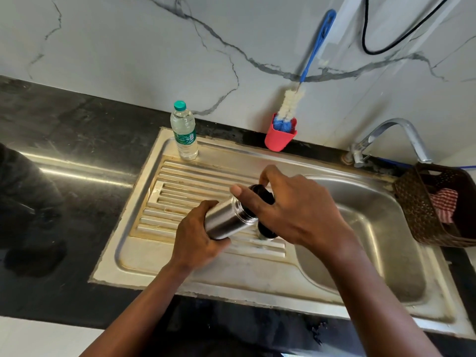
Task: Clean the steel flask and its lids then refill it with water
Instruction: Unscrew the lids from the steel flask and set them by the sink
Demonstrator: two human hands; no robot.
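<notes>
While your left hand (198, 240) wraps its fingers around the body of the cylindrical brushed-steel flask (228, 219), you hold it tilted above the ribbed steel drainboard (180, 191), its mouth pointing up and to the right. Your right hand (291, 210) sits over that mouth, thumb and fingers curled around the dark round inner lid (262, 193) — the thumb lies on the near-left side, the index finger hooks over the far edge, and the other fingers spread loosely downward. Just below that hand, a second dark cap with a steel rim (266, 231) rests on the drainboard, partly hidden; you cannot tell whether any finger touches it.

At the far-left corner of the drainboard stands a clear plastic water bottle with a green cap (183, 131), upright and well apart from the flask. Farther right, against the marbled white wall (128, 47), a red plastic cup (280, 136) holds a blue-handled bottle brush with white bristles (304, 78), which leans on the wall. The steel sink basin (373, 228) lies right of your hands, with a curved chrome tap (394, 136) at its far side and a brown woven plastic basket (432, 204) holding a red-checked cloth (444, 204) on its right edge.
</notes>
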